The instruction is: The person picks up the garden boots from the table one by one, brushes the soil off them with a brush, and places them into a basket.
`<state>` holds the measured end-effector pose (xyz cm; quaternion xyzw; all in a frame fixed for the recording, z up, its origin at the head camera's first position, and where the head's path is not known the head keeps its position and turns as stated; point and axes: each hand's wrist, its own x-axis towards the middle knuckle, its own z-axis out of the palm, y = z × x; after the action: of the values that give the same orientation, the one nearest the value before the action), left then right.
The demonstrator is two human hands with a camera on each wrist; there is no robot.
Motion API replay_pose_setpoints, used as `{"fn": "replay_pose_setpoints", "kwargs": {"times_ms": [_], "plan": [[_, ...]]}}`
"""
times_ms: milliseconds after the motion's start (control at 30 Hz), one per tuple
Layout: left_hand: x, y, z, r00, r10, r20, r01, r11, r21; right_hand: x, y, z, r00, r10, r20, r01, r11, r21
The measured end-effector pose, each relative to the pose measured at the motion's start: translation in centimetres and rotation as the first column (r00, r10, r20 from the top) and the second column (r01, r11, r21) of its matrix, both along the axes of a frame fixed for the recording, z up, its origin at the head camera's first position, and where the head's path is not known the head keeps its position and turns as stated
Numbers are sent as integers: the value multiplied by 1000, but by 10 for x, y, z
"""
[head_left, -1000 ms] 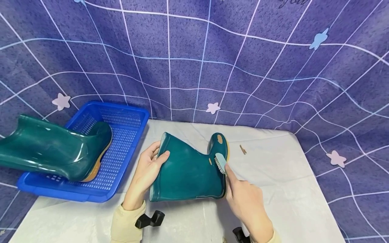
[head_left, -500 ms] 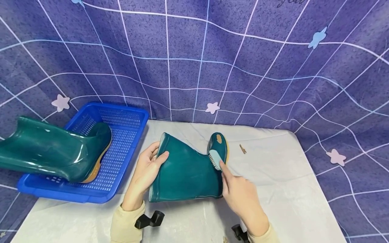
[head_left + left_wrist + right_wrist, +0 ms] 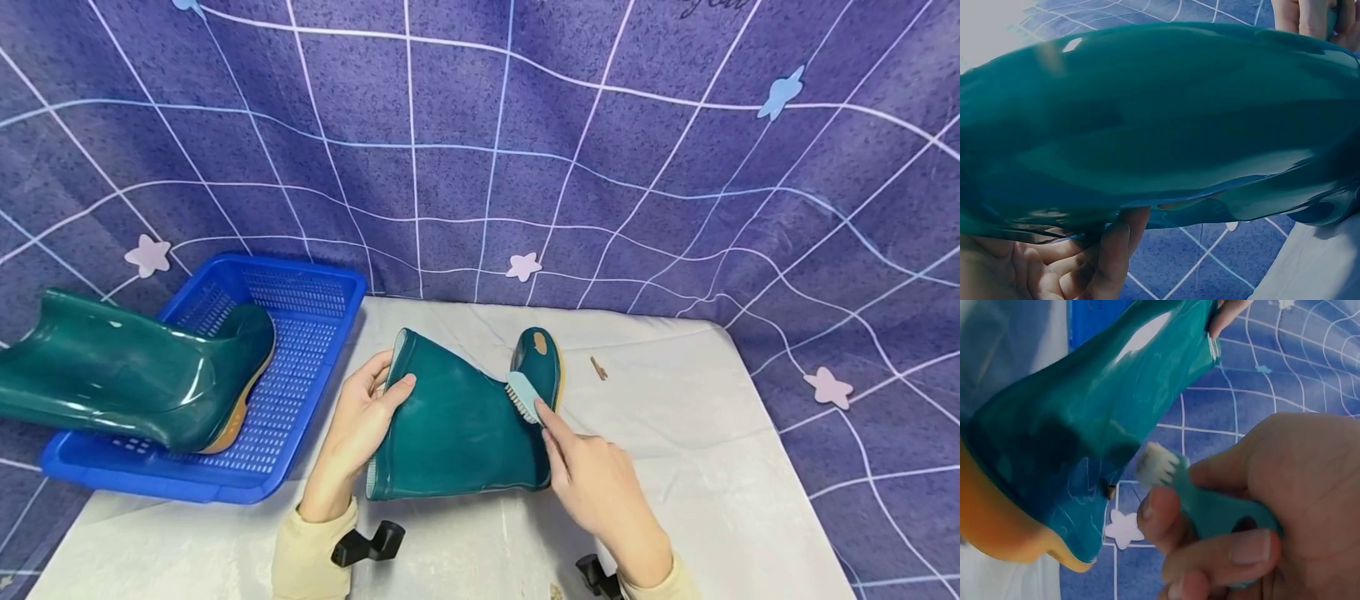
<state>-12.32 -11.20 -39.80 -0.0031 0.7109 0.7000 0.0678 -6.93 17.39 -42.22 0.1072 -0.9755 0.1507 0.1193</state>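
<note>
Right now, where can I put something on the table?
The white table is bare right of the brown scrap and right hand. It's crowded left, with the blue basket, and midway, around the held boot and left hand.

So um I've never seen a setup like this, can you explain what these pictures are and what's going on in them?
There's no machine here, just a person's two bare hands. The wide picture comes from a camera worn on the head, looking forward and down. The two close ones come from cameras on the wrists, each watching that hand's work.

The left hand grips a green boot by its open top. The right hand holds a small brush, bristles toward the boot's ankle. A tan patch shows on the toe.

On the white-covered table, a small brown scrap lies beyond the toe. At the left is a blue basket; a second boot lies with its foot inside and its top sticking out.
</note>
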Motion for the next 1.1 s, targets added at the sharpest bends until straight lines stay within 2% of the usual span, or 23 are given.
{"fn": "replay_pose_setpoints", "kwargs": {"times_ms": [100,200,267,333,433,567,700,800,933,1033,1100], "plan": [[0,-1,0,1000,1,-4,-1,1000,-3,-1,1,-1,995,-48,87,46,999,21],[0,-1,0,1000,-1,-7,1,1000,0,-2,7,0,973,-132,190,122,991,63],[0,0,0,1000,-4,-9,4,1000,3,-3,14,0,957,-176,229,160,983,87],[0,0,0,1000,-7,-9,7,1000,7,-3,19,2,953,-200,230,183,979,93],[-1,0,0,1000,-6,-3,6,1000,14,-2,23,5,960,-204,193,191,978,83],[-1,-1,0,1000,0,1,0,1000,14,-1,20,10,981,-134,139,131,991,33],[-1,-3,1,1000,3,-10,-3,1000,9,0,18,14,977,-72,201,76,997,-10],[0,-4,1,1000,-3,-19,3,1000,6,-2,25,15,952,-120,283,120,993,17],[0,-5,0,999,-20,-30,21,1000,15,-3,41,14,923,-235,304,214,972,101],[0,-5,0,999,-29,-38,29,999,19,-2,48,14,919,-270,287,246,962,117],[0,-5,0,999,-29,-41,30,999,17,-2,48,15,929,-241,280,224,970,91]]}}
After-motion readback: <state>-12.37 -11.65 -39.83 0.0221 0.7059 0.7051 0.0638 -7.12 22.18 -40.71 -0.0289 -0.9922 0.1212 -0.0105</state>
